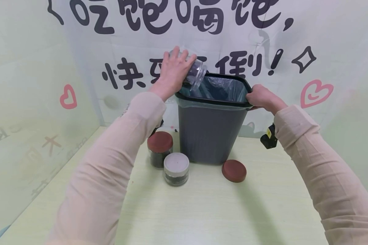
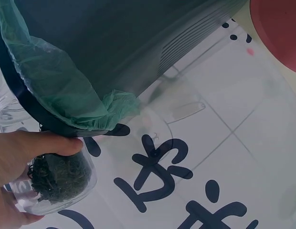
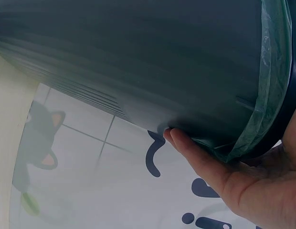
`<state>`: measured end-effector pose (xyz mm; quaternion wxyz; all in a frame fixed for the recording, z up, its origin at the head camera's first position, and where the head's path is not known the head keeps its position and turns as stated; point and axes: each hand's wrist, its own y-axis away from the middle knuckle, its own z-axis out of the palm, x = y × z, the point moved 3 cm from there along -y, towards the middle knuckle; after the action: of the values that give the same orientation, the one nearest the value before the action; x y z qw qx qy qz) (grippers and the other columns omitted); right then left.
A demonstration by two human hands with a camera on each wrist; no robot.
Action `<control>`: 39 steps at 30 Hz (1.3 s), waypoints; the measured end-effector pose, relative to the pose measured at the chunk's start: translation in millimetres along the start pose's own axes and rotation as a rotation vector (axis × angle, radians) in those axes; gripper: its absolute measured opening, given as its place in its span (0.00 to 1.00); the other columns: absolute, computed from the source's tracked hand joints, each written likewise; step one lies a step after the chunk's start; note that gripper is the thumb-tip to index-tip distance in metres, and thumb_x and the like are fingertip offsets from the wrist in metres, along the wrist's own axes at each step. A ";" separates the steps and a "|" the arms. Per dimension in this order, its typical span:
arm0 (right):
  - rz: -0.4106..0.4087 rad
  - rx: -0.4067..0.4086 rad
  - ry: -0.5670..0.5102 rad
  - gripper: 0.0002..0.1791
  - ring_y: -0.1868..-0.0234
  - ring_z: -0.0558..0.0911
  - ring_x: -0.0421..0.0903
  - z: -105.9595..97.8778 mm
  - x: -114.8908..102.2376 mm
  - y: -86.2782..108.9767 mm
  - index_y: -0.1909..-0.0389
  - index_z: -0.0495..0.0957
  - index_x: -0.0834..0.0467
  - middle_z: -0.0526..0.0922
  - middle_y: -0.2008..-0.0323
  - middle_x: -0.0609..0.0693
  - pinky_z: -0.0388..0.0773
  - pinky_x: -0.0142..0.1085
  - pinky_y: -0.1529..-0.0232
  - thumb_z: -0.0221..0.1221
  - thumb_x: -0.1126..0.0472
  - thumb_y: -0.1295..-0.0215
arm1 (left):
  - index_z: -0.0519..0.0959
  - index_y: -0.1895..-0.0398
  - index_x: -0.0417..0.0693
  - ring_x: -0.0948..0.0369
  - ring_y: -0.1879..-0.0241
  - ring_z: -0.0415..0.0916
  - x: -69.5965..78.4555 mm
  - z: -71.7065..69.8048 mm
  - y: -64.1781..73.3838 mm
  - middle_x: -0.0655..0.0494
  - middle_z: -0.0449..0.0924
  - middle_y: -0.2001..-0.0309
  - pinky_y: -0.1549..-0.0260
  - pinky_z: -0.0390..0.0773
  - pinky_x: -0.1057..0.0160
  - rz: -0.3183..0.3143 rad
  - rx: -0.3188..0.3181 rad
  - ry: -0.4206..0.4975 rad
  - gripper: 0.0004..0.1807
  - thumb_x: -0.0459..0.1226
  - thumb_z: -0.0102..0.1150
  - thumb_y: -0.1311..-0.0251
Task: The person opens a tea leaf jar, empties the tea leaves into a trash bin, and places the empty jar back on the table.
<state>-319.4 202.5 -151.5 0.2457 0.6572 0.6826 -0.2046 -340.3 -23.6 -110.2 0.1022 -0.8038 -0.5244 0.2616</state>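
My left hand [image 1: 173, 71] grips a clear jar [image 1: 198, 72] tipped on its side, its mouth toward the left edge of a dark grey trash bin [image 1: 211, 136]. Dark, stringy dried leaves [image 2: 67, 179] lie inside the jar in the left wrist view. Over the bin's black rim folds a greenish plastic liner [image 1: 224, 89]. At the right edge of that rim, my right hand [image 1: 263, 97] holds on, its fingers [image 3: 195, 155] against the bin's outer side in the right wrist view. The bin stands upright; its bottom inside is hidden.
Left of the bin stands a jar with a red lid [image 1: 160, 143], partly behind my left arm. In front sits a smaller jar with a pale lid [image 1: 176, 165]. A loose red lid [image 1: 234, 170] lies at the bin's front right. Behind hangs a printed cloth [image 1: 135, 44].
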 end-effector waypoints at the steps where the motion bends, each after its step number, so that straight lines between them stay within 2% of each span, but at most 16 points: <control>1: 0.001 -0.001 0.000 0.10 0.79 0.74 0.39 -0.1 0.2 0.0 0.63 0.61 0.72 0.63 0.66 0.60 0.78 0.32 0.73 0.36 0.70 0.40 | 0.55 0.39 0.50 0.46 0.40 0.50 0.7 0.2 -0.4 0.44 0.58 0.41 0.47 0.58 0.46 0.004 0.001 -0.010 0.38 0.27 0.58 0.56; 10: -0.003 0.004 0.008 0.10 0.78 0.74 0.40 -0.6 0.0 0.9 0.63 0.62 0.73 0.64 0.67 0.60 0.78 0.33 0.73 0.36 0.70 0.41 | 0.56 0.39 0.51 0.46 0.39 0.49 5.7 1.5 -1.3 0.44 0.59 0.42 0.47 0.58 0.47 0.058 0.024 -0.081 0.37 0.28 0.58 0.54; 16: 0.005 -0.004 0.017 0.13 0.76 0.74 0.41 -0.4 -0.1 0.7 0.59 0.61 0.75 0.64 0.66 0.60 0.79 0.33 0.71 0.36 0.69 0.40 | 0.56 0.39 0.51 0.46 0.40 0.50 6.7 -0.2 -1.8 0.44 0.59 0.42 0.48 0.59 0.48 0.074 0.049 -0.117 0.37 0.28 0.57 0.55; 20: 0.003 -0.003 0.019 0.13 0.77 0.74 0.41 -0.7 -0.1 0.4 0.60 0.61 0.74 0.64 0.66 0.60 0.79 0.33 0.71 0.35 0.70 0.41 | 0.56 0.40 0.51 0.46 0.40 0.49 6.2 -1.7 -2.8 0.44 0.58 0.42 0.48 0.59 0.49 0.083 0.071 -0.133 0.37 0.28 0.59 0.56; 27: 0.012 -0.008 0.023 0.15 0.75 0.75 0.42 -0.7 -0.1 0.1 0.57 0.60 0.76 0.64 0.65 0.61 0.79 0.34 0.70 0.35 0.69 0.40 | 0.54 0.38 0.51 0.45 0.38 0.47 4.0 -1.9 -3.6 0.43 0.56 0.40 0.45 0.56 0.46 0.096 0.050 -0.163 0.41 0.31 0.63 0.58; 34: -0.004 0.000 0.024 0.11 0.75 0.74 0.42 -0.7 0.5 0.4 0.61 0.61 0.73 0.64 0.67 0.59 0.78 0.34 0.69 0.36 0.70 0.41 | 0.55 0.38 0.51 0.45 0.38 0.47 2.4 -0.4 -2.9 0.43 0.55 0.39 0.44 0.55 0.46 0.106 0.063 -0.180 0.40 0.29 0.61 0.56; 39: -0.005 -0.001 0.038 0.12 0.74 0.74 0.44 -0.6 0.6 1.0 0.60 0.61 0.73 0.64 0.67 0.59 0.78 0.33 0.69 0.35 0.69 0.40 | 0.55 0.37 0.52 0.46 0.37 0.47 2.5 1.7 -2.9 0.43 0.55 0.38 0.42 0.55 0.46 0.117 0.080 -0.195 0.39 0.28 0.59 0.54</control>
<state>-318.5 203.4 -151.4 0.2324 0.6592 0.6888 -0.1923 -342.7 -20.3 -111.1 0.0675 -0.7991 -0.4731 0.3647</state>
